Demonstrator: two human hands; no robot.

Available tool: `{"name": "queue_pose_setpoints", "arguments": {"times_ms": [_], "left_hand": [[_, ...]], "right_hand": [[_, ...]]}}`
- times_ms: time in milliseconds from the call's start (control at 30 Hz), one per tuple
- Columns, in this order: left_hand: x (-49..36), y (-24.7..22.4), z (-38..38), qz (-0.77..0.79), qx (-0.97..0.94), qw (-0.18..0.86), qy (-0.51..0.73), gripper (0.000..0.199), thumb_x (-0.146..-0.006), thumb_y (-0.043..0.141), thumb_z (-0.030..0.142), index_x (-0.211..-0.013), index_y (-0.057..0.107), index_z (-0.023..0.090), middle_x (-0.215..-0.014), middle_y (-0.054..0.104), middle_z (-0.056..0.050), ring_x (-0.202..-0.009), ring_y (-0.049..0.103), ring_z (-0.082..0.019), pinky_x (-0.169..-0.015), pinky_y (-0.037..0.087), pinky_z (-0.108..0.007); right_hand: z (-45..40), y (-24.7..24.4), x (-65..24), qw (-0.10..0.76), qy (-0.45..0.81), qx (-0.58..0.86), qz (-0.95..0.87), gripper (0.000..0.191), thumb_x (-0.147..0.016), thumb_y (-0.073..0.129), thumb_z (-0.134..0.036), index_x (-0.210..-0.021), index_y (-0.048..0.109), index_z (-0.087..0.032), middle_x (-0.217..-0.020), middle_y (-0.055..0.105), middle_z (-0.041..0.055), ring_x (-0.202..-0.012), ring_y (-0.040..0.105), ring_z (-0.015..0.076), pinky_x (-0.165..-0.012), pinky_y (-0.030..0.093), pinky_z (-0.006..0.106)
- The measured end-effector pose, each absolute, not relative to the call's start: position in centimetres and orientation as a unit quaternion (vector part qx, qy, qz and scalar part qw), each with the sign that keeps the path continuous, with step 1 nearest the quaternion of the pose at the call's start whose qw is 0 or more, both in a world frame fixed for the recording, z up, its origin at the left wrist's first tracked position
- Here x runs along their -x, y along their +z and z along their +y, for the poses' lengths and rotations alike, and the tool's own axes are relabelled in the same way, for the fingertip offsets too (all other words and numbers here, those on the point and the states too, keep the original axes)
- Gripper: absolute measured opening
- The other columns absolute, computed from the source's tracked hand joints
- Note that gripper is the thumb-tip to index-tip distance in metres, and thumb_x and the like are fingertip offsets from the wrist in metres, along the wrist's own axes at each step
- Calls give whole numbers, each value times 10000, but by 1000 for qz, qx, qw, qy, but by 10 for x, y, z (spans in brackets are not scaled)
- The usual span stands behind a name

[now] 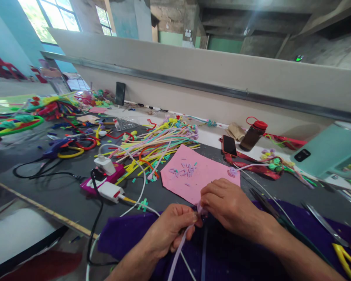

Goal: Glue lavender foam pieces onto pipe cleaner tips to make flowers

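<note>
Near the table's front edge, my left hand [179, 226] pinches a pale lilac pipe cleaner [178, 253] whose long end hangs down. Close beside it, my right hand [219, 203] has its fingers closed on the upper, bunched part of the same pipe cleaner. Its fingertips hide how the bunch is shaped. Just beyond the hands lies a pink sheet [175, 187] with small lilac cut pieces [187, 170] on it. A lilac pipe-cleaner flower [231, 171] with a pale stem rests at the sheet's right side. Dark purple cloth [128, 234] lies under my hands.
Left of the sheet are a heap of pipe cleaners [160, 140], a power strip [87, 187] with plugs and cables, and a blue glue gun [57, 148]. Scissors [327, 222] lie at right. Behind stand a bottle [253, 134] and phone [229, 145]. A white panel [175, 93] borders the back.
</note>
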State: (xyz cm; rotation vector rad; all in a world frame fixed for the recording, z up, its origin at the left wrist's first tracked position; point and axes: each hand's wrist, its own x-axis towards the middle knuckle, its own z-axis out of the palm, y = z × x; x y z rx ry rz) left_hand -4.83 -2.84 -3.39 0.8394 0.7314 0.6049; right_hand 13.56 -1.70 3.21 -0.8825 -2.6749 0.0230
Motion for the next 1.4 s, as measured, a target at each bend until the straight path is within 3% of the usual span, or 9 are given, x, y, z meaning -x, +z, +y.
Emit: {"name": "queue_pose_setpoints", "arguments": {"times_ms": [733, 900, 1033, 1267, 1400], "left_hand": [[48, -32, -28, 346, -373, 813, 282, 243, -727, 582, 347, -671, 617, 114, -400, 518, 51, -211, 265, -12, -216, 123, -152], [49, -30, -27, 344, -364, 811, 301, 230, -752, 565, 330, -683, 626, 119, -402, 525, 48, -218, 239, -3, -234, 97, -154], [51, -30, -27, 320, -314, 823, 349, 195, -741, 579, 300, -681, 626, 121, -398, 527, 45, -230, 222, 5, -249, 94, -150], [52, -32, -27, 292, -280, 814, 416, 190, -776, 559, 297, -709, 612, 128, -455, 552, 34, -253, 254, 11, -262, 123, -132], [52, -32, -27, 275, -281, 818, 420, 212, -777, 559, 323, -691, 586, 131, -441, 539, 36, -244, 265, 9, -265, 136, -132]], "right_hand": [[-16, 28, -137, 167, -4, 282, -945, 149, -846, 443, -94, -832, 583, -145, -856, 621, 49, -755, 513, 165, -695, 382, 315], [-14, 38, -147, 262, 30, 305, -915, 210, -857, 449, -97, -990, 593, -171, -975, 633, 69, -877, 561, 168, -748, 428, 315], [-13, 42, -150, 350, 112, 363, -856, 227, -851, 469, -116, -1032, 591, -181, -974, 630, 76, -899, 577, 168, -768, 458, 305], [-14, 28, -132, 328, 330, 417, -780, 143, -814, 501, -133, -820, 640, -165, -726, 619, 10, -667, 574, 125, -600, 448, 221], [-17, 22, -126, 334, 408, 420, -739, 134, -813, 502, -173, -840, 632, -157, -693, 580, -2, -594, 546, 110, -518, 432, 197]]}}
